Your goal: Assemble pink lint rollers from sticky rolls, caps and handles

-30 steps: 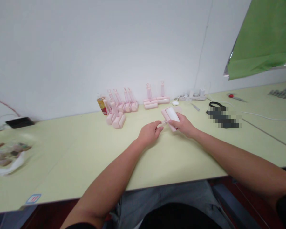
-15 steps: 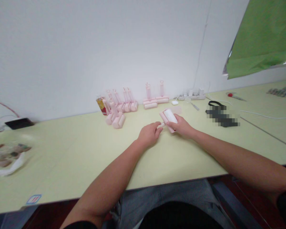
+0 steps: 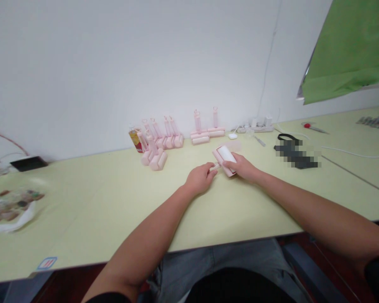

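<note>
A pink lint roller [image 3: 224, 157] with a white roll lies on the pale green table [image 3: 113, 198], just past the middle. My right hand [image 3: 244, 167] is closed round its roller head from the right. My left hand [image 3: 199, 180] pinches the short pink handle at the roller's near-left end. Both forearms reach forward over the table's front edge.
Several more pink lint rollers [image 3: 159, 141] stand and lie by the wall, two more [image 3: 205, 132] to their right, beside a small bottle [image 3: 134, 140]. A power strip [image 3: 255, 126], cables, a dark object [image 3: 295, 152] and a red-handled tool [image 3: 312, 128] lie to the right. A plastic bag [image 3: 9, 206] sits at the left.
Both hands keep their hold on the roller, and the roller head has shifted slightly under my right hand. The view has drifted a little.
</note>
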A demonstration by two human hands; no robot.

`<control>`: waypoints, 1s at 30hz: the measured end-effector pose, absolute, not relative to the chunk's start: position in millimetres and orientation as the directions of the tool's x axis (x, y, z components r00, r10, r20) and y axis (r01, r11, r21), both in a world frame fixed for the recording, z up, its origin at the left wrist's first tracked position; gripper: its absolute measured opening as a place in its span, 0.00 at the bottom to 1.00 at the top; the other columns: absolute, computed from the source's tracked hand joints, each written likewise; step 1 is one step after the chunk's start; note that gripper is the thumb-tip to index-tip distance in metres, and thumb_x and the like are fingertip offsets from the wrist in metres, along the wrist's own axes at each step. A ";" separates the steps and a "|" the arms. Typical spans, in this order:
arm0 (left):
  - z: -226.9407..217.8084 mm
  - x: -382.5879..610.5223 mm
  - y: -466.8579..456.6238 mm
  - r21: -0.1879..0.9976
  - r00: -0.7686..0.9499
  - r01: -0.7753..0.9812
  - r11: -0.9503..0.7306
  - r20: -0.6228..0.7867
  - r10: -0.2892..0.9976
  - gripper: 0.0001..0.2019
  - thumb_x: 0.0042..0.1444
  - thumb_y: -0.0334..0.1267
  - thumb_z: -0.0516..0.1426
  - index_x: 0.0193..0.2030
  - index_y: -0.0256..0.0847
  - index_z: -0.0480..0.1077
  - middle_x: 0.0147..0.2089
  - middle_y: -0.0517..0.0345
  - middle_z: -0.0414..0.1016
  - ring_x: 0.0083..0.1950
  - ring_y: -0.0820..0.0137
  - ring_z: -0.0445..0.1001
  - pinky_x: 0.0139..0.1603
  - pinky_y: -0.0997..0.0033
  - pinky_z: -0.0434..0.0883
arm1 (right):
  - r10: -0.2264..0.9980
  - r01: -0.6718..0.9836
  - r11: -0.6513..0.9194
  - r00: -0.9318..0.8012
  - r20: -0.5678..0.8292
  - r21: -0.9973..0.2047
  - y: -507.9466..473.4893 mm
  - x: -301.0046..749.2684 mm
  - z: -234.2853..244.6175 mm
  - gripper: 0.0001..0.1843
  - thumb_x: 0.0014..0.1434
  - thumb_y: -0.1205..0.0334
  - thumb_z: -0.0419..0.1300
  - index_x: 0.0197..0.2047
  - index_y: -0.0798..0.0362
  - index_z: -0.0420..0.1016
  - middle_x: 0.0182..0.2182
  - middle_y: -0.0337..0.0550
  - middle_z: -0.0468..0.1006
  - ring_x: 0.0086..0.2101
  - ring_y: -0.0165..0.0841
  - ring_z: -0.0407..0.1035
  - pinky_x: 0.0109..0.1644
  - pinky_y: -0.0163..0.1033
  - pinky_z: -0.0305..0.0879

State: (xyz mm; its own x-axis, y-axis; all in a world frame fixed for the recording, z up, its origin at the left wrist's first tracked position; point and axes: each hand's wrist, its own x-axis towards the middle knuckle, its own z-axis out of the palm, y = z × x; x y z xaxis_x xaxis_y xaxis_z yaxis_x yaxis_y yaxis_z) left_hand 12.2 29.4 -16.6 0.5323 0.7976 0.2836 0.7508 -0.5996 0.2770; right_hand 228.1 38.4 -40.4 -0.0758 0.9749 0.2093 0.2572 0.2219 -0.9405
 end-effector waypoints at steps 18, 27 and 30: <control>-25.1 12.5 38.3 0.397 0.402 0.788 -0.470 0.246 0.882 0.20 0.64 0.52 0.49 0.54 0.44 0.71 0.40 0.53 0.79 0.36 0.65 0.74 0.35 0.69 0.63 | 0.918 0.798 0.281 -0.063 0.391 -0.533 126.3 300.2 -84.8 0.46 0.56 0.53 0.58 0.73 0.57 0.47 0.72 0.56 0.44 0.70 0.50 0.37 0.72 0.55 0.37; -25.0 9.3 39.5 0.436 0.393 0.769 -0.467 0.253 0.884 0.20 0.64 0.52 0.49 0.53 0.44 0.71 0.37 0.56 0.77 0.35 0.67 0.72 0.36 0.70 0.63 | 0.826 0.806 0.253 0.108 0.553 -0.536 124.3 297.2 -78.2 0.26 0.57 0.54 0.57 0.56 0.56 0.70 0.48 0.56 0.74 0.51 0.47 0.66 0.59 0.53 0.60; -25.2 8.4 40.2 0.459 0.383 0.761 -0.459 0.253 0.888 0.20 0.64 0.52 0.49 0.53 0.42 0.71 0.36 0.56 0.77 0.35 0.68 0.71 0.37 0.70 0.64 | 0.796 0.812 0.250 0.138 0.590 -0.527 120.5 291.6 -76.0 0.27 0.57 0.50 0.58 0.56 0.55 0.71 0.48 0.55 0.73 0.50 0.47 0.65 0.59 0.53 0.59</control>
State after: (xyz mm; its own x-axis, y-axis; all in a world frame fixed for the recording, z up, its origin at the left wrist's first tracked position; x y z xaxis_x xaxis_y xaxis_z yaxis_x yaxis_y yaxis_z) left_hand 8.4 40.2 -25.2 0.3835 0.8883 0.2529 0.7607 -0.4591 0.4589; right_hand 291.6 120.5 -76.0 0.1379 0.7955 0.5900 0.8124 0.2499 -0.5269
